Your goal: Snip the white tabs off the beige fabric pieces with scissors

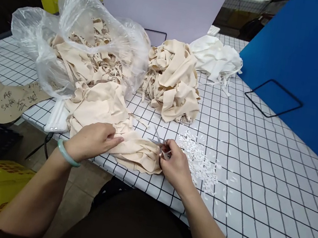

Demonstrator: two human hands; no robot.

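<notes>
My right hand (pixel 177 166) is closed around the handles of small metal scissors (pixel 155 140), whose blades are apart and point left over the fabric. A strip of beige fabric (pixel 137 154) lies bunched at the table's front edge, below the blades. My left hand (pixel 92 140), with a pale green bangle on the wrist, pinches the beige fabric at its left end; the fingertips are partly hidden. Behind this hand a larger heap of beige fabric (pixel 100 103) spreads back towards a clear plastic bag (pixel 86 21).
More beige fabric fills the bag. Beyond my hands stand a beige cloth pile (pixel 173 80) and a white cloth pile (pixel 215 57). Small white clippings (pixel 200 160) lie right of my right hand. A marked cardboard pattern (pixel 12 100) overhangs the left edge; a blue panel (pixel 303 78) stands right.
</notes>
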